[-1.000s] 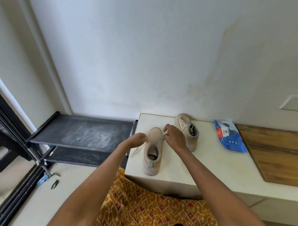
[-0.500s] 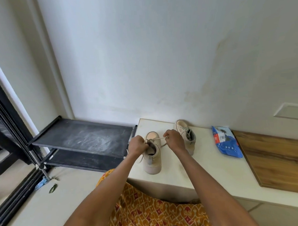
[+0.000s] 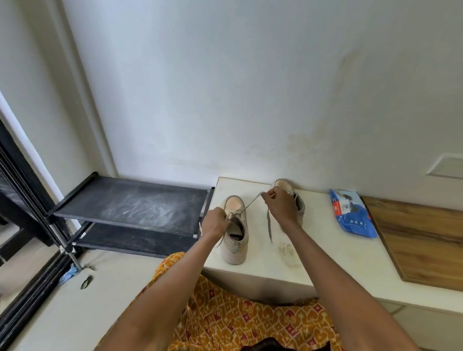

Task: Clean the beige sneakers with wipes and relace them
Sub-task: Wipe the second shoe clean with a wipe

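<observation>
Sneakers (image 3: 234, 229) two, wipes pack (image 3: 351, 212) one

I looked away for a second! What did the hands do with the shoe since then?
The right hand pulled the lace up and away to the right, drawing it taut. The left hand stayed at the near shoe, pinching the lace there. The other shoe and wipes pack stayed put.

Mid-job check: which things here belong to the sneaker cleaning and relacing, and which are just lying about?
Job:
near sneaker
far sneaker
lace, pinched by left hand and right hand
wipes pack
used wipe

Lying about:
black rack
wooden board
</observation>
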`<state>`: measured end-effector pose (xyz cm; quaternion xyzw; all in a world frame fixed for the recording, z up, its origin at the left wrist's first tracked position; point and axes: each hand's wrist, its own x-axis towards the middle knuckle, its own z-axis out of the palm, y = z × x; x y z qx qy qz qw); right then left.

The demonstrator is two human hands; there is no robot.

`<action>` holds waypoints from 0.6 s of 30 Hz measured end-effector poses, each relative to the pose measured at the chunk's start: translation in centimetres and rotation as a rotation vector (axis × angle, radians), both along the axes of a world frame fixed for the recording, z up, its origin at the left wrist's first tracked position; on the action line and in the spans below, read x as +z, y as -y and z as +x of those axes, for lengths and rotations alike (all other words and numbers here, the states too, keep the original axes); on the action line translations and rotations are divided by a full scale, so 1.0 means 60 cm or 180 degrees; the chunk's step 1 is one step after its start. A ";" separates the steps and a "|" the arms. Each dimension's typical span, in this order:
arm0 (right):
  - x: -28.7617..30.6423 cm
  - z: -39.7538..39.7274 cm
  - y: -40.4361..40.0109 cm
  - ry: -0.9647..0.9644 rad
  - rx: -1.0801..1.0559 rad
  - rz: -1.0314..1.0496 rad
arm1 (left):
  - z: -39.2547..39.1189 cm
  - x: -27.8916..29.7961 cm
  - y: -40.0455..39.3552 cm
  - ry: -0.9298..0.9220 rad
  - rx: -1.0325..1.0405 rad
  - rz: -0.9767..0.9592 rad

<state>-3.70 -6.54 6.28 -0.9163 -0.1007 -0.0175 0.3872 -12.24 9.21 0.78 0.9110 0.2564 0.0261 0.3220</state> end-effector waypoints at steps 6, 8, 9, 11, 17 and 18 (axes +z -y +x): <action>0.043 -0.008 -0.033 -0.1210 0.0424 0.0986 | 0.011 0.085 -0.030 -0.0144 -0.0004 -0.1560; 0.062 -0.007 -0.046 -0.1385 0.0444 0.1342 | 0.021 0.123 -0.029 -0.0019 0.0080 -0.2135; 0.072 -0.006 -0.052 -0.1458 0.0462 0.1481 | 0.026 0.139 -0.026 0.0059 0.0087 -0.2334; 0.090 -0.003 -0.059 -0.1530 0.0539 0.1576 | 0.034 0.162 -0.015 0.0168 0.0066 -0.2658; 0.132 -0.011 -0.061 -0.1808 0.0869 0.2033 | 0.037 0.180 0.012 0.0469 -0.0006 -0.3607; 0.132 -0.012 -0.060 -0.1767 0.0826 0.2133 | 0.037 0.180 0.013 0.0566 0.0063 -0.3746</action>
